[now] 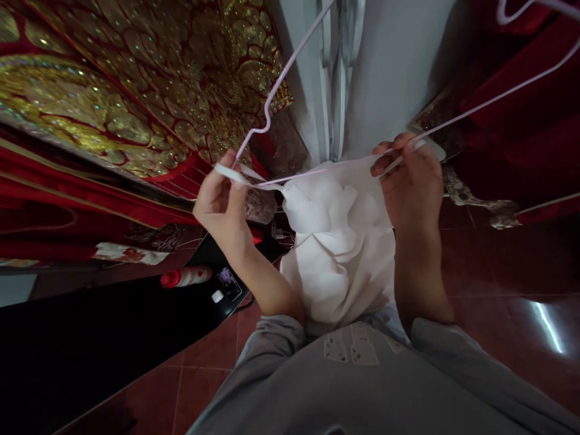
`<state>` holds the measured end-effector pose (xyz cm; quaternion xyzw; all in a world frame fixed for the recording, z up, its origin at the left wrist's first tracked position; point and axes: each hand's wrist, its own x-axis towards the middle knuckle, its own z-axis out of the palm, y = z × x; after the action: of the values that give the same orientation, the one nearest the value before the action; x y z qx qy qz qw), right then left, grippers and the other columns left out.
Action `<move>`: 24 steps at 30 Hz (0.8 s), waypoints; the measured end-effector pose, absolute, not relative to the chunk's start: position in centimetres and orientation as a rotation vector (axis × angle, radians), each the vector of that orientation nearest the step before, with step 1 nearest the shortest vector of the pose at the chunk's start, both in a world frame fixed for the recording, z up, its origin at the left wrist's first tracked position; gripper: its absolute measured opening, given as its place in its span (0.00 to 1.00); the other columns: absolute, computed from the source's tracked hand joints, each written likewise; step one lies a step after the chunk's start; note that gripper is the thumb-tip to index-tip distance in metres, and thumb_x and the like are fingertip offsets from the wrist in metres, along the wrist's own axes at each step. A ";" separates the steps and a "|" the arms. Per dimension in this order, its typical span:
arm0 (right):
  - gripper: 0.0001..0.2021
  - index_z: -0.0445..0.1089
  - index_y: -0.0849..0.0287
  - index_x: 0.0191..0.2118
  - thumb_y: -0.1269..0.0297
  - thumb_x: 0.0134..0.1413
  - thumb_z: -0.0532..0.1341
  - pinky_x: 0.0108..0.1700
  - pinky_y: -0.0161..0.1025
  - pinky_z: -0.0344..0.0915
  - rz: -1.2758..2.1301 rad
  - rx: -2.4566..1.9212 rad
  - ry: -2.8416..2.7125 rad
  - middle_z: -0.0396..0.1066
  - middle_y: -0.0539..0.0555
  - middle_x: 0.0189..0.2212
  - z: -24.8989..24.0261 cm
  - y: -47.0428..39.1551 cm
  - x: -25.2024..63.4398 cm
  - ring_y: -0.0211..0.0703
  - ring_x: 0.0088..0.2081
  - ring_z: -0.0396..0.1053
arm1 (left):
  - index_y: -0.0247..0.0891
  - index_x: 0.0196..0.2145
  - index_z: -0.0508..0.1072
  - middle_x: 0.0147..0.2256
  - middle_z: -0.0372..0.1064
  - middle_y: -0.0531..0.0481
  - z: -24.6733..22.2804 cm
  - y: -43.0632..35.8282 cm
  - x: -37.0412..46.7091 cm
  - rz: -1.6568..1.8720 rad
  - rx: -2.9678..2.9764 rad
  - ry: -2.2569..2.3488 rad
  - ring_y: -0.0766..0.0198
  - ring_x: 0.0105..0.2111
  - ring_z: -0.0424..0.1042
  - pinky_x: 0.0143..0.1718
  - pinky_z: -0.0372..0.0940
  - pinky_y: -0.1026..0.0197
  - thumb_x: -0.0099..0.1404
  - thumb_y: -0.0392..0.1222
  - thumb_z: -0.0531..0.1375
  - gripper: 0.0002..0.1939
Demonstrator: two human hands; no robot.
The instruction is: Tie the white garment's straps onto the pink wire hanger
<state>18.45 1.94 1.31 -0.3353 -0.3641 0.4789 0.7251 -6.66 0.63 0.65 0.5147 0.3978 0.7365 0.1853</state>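
Note:
A pale pink wire hanger (312, 171) stretches between both hands, its sides running up and outward. From its lower bar hangs a white garment (326, 241) in front of my body. My left hand (226, 196) pinches a white strap of the garment at the hanger's left corner. Over on the right, my right hand (410, 175) has its fingers closed around the hanger wire and another white strap. The garment's lower part falls between my forearms.
Red and gold sequined clothes (149, 90) hang at the left, dark red ones (512, 121) at the right. A black table (136, 320) at lower left bears a red-capped bottle (194, 276), a phone (229, 283) and a small white case (217, 296). Red floor tiles (493, 326) show.

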 end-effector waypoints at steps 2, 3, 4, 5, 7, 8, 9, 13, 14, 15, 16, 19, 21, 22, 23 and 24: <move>0.13 0.74 0.50 0.32 0.49 0.57 0.71 0.33 0.39 0.68 1.053 -0.732 -0.787 0.75 0.49 0.33 1.3 1.9 18.3 0.37 0.29 0.65 | 0.50 0.50 0.84 0.52 0.81 0.54 1.7 1.2 -6.2 1.988 1.543 1.077 0.48 0.56 0.77 0.61 0.70 0.42 0.72 0.47 0.70 0.10; 0.13 0.74 0.51 0.32 0.49 0.58 0.70 0.33 0.38 0.67 1.046 -0.725 -0.778 0.74 0.49 0.33 1.3 1.8 18.1 0.36 0.29 0.65 | 0.49 0.50 0.84 0.51 0.80 0.52 2.3 1.6 -6.0 1.964 1.585 1.058 0.49 0.55 0.77 0.61 0.71 0.43 0.72 0.48 0.70 0.10; 0.12 0.73 0.51 0.32 0.50 0.60 0.69 0.32 0.37 0.67 1.035 -0.720 -0.773 0.74 0.48 0.33 1.3 1.8 18.0 0.35 0.28 0.65 | 0.47 0.50 0.84 0.50 0.80 0.51 2.9 1.9 -5.8 1.939 1.629 1.045 0.51 0.54 0.77 0.59 0.71 0.45 0.72 0.49 0.70 0.11; 0.12 0.73 0.52 0.32 0.51 0.61 0.69 0.32 0.36 0.67 1.026 -0.716 -0.771 0.74 0.48 0.33 1.2 1.8 17.9 0.35 0.28 0.65 | 0.44 0.49 0.83 0.49 0.79 0.50 3.4 2.2 -5.6 1.898 1.662 1.048 0.52 0.52 0.77 0.58 0.71 0.46 0.72 0.48 0.71 0.11; 0.12 0.72 0.52 0.33 0.52 0.62 0.67 0.31 0.35 0.66 1.012 -0.709 -0.760 0.73 0.48 0.33 1.1 1.8 17.8 0.34 0.28 0.64 | 0.40 0.47 0.82 0.44 0.77 0.50 4.4 2.7 -5.3 1.842 1.626 1.102 0.55 0.49 0.77 0.56 0.71 0.50 0.70 0.45 0.72 0.11; 0.12 0.72 0.52 0.33 0.51 0.63 0.67 0.31 0.35 0.66 1.013 -0.709 -0.759 0.73 0.48 0.33 1.0 1.9 17.8 0.34 0.28 0.64 | 0.39 0.45 0.81 0.42 0.76 0.51 4.8 2.9 -5.2 1.818 1.572 1.139 0.55 0.48 0.76 0.54 0.70 0.51 0.68 0.43 0.74 0.11; 0.12 0.72 0.53 0.33 0.51 0.63 0.67 0.31 0.35 0.66 1.012 -0.711 -0.756 0.72 0.49 0.33 0.9 2.0 17.8 0.34 0.28 0.64 | 0.38 0.43 0.81 0.39 0.75 0.51 5.2 3.0 -5.1 1.800 1.522 1.165 0.56 0.46 0.76 0.52 0.70 0.52 0.67 0.42 0.74 0.10; 0.12 0.72 0.52 0.33 0.52 0.62 0.67 0.31 0.37 0.65 0.993 -0.734 -0.751 0.70 0.50 0.34 0.5 2.3 18.0 0.36 0.29 0.63 | 0.43 0.34 0.79 0.30 0.69 0.49 5.3 4.0 -5.1 1.764 1.529 1.158 0.57 0.35 0.73 0.38 0.67 0.54 0.72 0.52 0.68 0.13; 0.12 0.72 0.52 0.33 0.52 0.62 0.67 0.31 0.38 0.65 0.989 -0.735 -0.751 0.70 0.50 0.34 0.4 2.3 18.1 0.36 0.29 0.63 | 0.44 0.32 0.78 0.30 0.68 0.48 5.0 4.2 -5.2 1.778 1.530 1.157 0.56 0.33 0.72 0.35 0.65 0.54 0.74 0.55 0.66 0.16; 0.11 0.73 0.51 0.32 0.51 0.62 0.67 0.31 0.38 0.64 0.989 -0.735 -0.755 0.70 0.50 0.34 0.4 2.3 18.1 0.36 0.29 0.63 | 0.44 0.30 0.77 0.29 0.68 0.47 4.4 4.4 -5.4 1.801 1.498 1.160 0.56 0.33 0.72 0.34 0.64 0.54 0.74 0.59 0.64 0.19; 0.11 0.73 0.51 0.32 0.51 0.62 0.66 0.31 0.38 0.64 0.995 -0.739 -0.765 0.71 0.50 0.34 0.3 2.3 18.1 0.37 0.29 0.63 | 0.44 0.30 0.75 0.29 0.69 0.47 3.7 4.6 -5.5 1.829 1.438 1.153 0.56 0.33 0.72 0.33 0.63 0.54 0.74 0.61 0.63 0.21; 0.11 0.73 0.48 0.33 0.50 0.61 0.66 0.32 0.39 0.65 0.999 -0.787 -0.809 0.71 0.50 0.35 0.2 2.1 18.0 0.39 0.31 0.63 | 0.44 0.38 0.74 0.31 0.70 0.49 0.7 4.4 -5.4 1.930 1.124 1.015 0.60 0.33 0.71 0.34 0.66 0.56 0.77 0.62 0.60 0.20; 0.11 0.73 0.47 0.33 0.48 0.61 0.65 0.34 0.41 0.66 0.991 -0.822 -0.839 0.72 0.50 0.37 0.3 1.8 17.9 0.41 0.32 0.64 | 0.45 0.41 0.74 0.32 0.72 0.50 -1.1 3.6 -4.4 1.945 0.875 0.910 0.61 0.33 0.71 0.38 0.70 0.56 0.79 0.60 0.57 0.18; 0.11 0.73 0.46 0.33 0.48 0.61 0.65 0.34 0.42 0.66 0.993 -0.830 -0.851 0.72 0.50 0.38 0.4 1.7 17.8 0.41 0.32 0.64 | 0.45 0.40 0.73 0.33 0.74 0.50 -1.7 3.0 -3.6 1.927 0.806 0.887 0.61 0.34 0.73 0.40 0.72 0.56 0.79 0.61 0.56 0.19; 0.10 0.73 0.47 0.33 0.48 0.61 0.65 0.35 0.42 0.67 0.995 -0.830 -0.852 0.72 0.51 0.38 0.5 1.6 17.6 0.41 0.32 0.64 | 0.44 0.40 0.73 0.34 0.75 0.49 -2.1 2.4 -2.7 1.899 0.796 0.874 0.60 0.37 0.75 0.43 0.72 0.56 0.78 0.61 0.57 0.18; 0.10 0.72 0.47 0.33 0.50 0.62 0.64 0.35 0.41 0.67 0.998 -0.825 -0.844 0.72 0.51 0.38 0.6 1.6 17.5 0.40 0.32 0.63 | 0.43 0.42 0.72 0.38 0.77 0.48 -2.1 1.8 -1.6 1.876 0.827 0.867 0.59 0.41 0.76 0.48 0.72 0.55 0.78 0.59 0.59 0.17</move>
<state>17.47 1.57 0.58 -0.3728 -0.3811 0.4507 0.7160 -1.64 1.83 -2.13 0.3332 0.3494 0.7561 0.4419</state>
